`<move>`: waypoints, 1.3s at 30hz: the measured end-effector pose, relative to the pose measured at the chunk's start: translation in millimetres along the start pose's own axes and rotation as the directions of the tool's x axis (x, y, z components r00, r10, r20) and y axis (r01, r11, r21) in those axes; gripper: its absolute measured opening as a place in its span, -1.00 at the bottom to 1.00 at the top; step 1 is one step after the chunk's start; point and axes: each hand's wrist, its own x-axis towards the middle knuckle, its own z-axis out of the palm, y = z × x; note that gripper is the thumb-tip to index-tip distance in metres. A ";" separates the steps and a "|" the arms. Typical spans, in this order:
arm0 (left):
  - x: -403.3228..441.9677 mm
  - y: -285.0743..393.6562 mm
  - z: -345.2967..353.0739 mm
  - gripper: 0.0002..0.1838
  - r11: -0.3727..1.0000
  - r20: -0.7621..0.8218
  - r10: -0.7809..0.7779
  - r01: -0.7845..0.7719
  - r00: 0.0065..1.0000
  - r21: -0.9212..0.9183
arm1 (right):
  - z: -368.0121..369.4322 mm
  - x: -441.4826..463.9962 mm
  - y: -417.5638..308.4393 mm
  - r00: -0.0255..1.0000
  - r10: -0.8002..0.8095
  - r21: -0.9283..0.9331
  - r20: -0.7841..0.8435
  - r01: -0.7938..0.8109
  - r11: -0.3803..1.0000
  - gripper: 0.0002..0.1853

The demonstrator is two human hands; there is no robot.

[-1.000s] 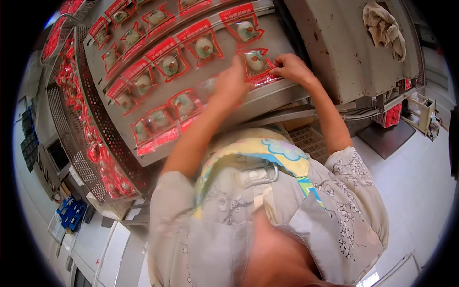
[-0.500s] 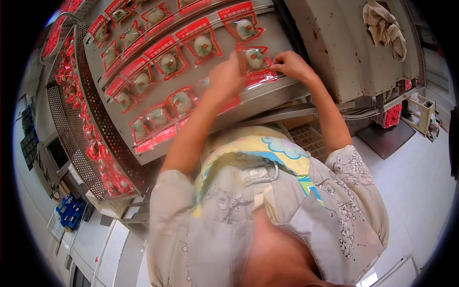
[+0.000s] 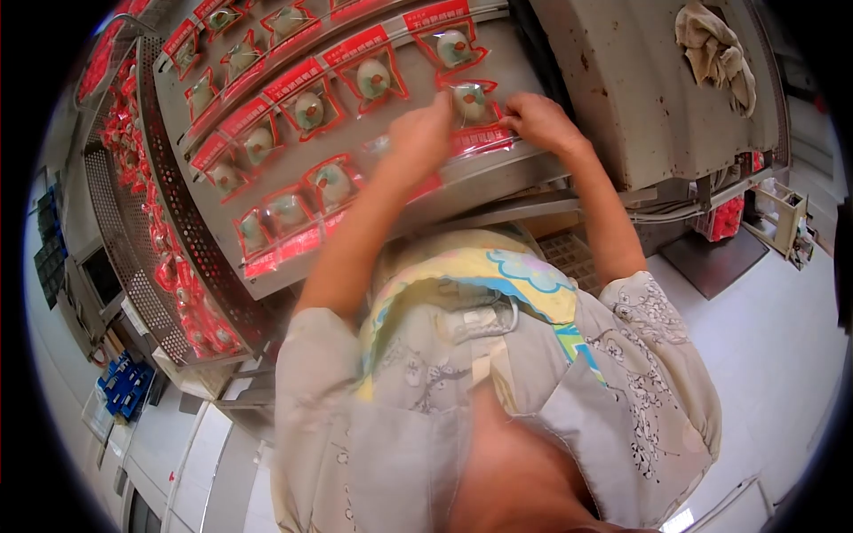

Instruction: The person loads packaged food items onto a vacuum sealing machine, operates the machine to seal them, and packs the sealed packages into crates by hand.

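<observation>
A clear, red-printed packet with a pale egg inside (image 3: 470, 102) lies near the front right edge of a steel plate (image 3: 355, 133). At its left edge is my left hand (image 3: 422, 140), slightly blurred, with the fingers curled closed on the packet's side. My right hand (image 3: 542, 123) pinches the packet's lower right edge between thumb and fingers. Another egg packet (image 3: 454, 49) lies just above it. Several more like it, such as this egg packet (image 3: 332, 184), lie in rows to the left. My left hand and forearm hide part of the front row.
A perforated metal basket (image 3: 200, 266) full of red egg packets stands at the left. To the right is a stained metal lid (image 3: 622, 89) with a crumpled cloth (image 3: 715, 53) on it. Metal rails (image 3: 329, 67) cross the plate. A blue rack (image 3: 126, 388) sits lower left.
The view has shifted slightly, so the plate and packets sit a little further left and up. Both hands stay at the same packet, and the right hand is marginally closer to it.
</observation>
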 end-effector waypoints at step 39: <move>-41.5 42.7 65.1 -0.72 0.865 -0.413 0.486 -0.493 0.770 0.098 | 4.1 73.1 -55.1 0.742 -0.182 0.015 -0.645 0.251 0.968 -0.54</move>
